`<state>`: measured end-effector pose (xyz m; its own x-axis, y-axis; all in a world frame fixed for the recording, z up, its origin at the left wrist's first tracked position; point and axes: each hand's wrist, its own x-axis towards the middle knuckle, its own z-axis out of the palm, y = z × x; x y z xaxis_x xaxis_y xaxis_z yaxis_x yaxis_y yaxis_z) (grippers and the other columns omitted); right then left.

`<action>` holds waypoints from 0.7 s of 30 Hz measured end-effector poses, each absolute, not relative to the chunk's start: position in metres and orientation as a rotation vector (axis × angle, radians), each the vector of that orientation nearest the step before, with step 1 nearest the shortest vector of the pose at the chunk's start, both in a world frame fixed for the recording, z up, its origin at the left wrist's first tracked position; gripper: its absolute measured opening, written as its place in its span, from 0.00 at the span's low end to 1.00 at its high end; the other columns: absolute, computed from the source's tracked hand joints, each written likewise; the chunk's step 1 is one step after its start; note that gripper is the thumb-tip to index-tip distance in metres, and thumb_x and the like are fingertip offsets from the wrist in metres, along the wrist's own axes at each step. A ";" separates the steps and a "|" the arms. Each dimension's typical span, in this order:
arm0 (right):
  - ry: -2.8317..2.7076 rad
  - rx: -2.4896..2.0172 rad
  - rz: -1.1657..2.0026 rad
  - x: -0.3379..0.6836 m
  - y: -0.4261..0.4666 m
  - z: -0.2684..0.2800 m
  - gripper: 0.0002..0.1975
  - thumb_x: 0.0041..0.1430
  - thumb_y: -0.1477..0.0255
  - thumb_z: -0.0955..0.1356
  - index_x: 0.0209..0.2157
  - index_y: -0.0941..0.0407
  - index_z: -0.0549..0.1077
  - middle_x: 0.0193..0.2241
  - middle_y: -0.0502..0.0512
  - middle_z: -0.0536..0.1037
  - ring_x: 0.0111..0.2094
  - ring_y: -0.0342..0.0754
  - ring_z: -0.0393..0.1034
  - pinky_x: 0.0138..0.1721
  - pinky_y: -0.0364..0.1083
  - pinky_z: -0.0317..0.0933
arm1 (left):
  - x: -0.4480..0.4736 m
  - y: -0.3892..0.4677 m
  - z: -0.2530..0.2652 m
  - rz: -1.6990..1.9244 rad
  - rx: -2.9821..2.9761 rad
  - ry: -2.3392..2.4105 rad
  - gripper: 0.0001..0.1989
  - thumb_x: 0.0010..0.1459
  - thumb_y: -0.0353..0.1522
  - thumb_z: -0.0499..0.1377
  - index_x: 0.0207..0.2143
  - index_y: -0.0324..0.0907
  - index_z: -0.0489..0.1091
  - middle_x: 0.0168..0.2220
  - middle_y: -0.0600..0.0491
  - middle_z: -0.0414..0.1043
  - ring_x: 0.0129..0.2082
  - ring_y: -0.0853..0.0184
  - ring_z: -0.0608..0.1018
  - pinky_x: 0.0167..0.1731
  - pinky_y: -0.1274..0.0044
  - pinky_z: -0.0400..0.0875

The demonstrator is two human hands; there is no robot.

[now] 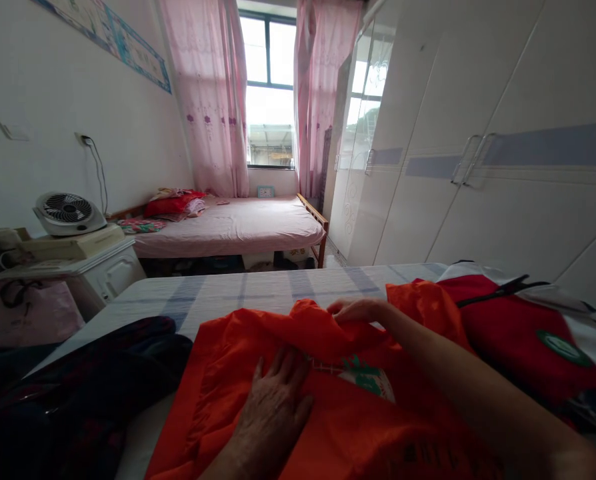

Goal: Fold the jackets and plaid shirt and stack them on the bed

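A bright orange cloth garment of thin, shiny fabric lies spread and creased on the near bed, with a green and white print and dark lettering on it. My left hand rests flat on its middle, fingers stretched out. Across from it, my right hand reaches over to the far edge and pinches a fold there; its fingertips are partly hidden by the cloth. To the right lies a red garment with a round green badge and a black strap or hanger across it. Dark clothing is heaped on the left.
The near bed has a pale blue striped sheet. Behind it stands a second bed with folded cloths. A nightstand with a small fan is at left; a white wardrobe lines the right side.
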<state>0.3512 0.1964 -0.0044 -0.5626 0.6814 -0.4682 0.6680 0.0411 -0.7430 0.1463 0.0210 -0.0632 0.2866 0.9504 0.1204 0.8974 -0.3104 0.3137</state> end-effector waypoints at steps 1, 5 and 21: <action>-2.280 -1.406 1.605 0.350 0.192 -0.002 0.11 0.49 0.67 0.68 0.35 0.57 0.73 0.29 0.51 0.77 0.28 0.45 0.71 0.30 0.43 0.64 | 0.146 0.021 -0.063 0.435 2.366 1.703 0.26 0.61 0.42 0.50 0.62 0.56 0.55 0.65 0.55 0.55 0.64 0.56 0.57 0.61 0.53 0.47; -2.238 -1.246 0.702 0.351 0.186 0.015 0.10 0.51 0.71 0.65 0.37 0.56 0.71 0.33 0.52 0.75 0.35 0.47 0.70 0.37 0.44 0.62 | 0.146 0.021 -0.063 0.375 2.392 1.712 0.27 0.60 0.38 0.51 0.62 0.54 0.55 0.65 0.52 0.54 0.64 0.54 0.57 0.60 0.51 0.48; -2.049 -1.957 0.442 0.392 0.240 -0.040 0.24 0.57 0.60 0.64 0.50 0.61 0.72 0.42 0.61 0.78 0.42 0.49 0.73 0.39 0.41 0.63 | 0.143 0.019 -0.038 0.096 2.303 1.744 0.26 0.63 0.43 0.45 0.62 0.48 0.58 0.66 0.47 0.49 0.66 0.56 0.52 0.61 0.55 0.47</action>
<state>0.3918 0.2396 -0.0395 -0.0484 0.9987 -0.0135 0.9154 0.0390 -0.4007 0.1431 0.0189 -0.0383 0.2811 0.9547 -0.0977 0.9382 -0.2520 0.2374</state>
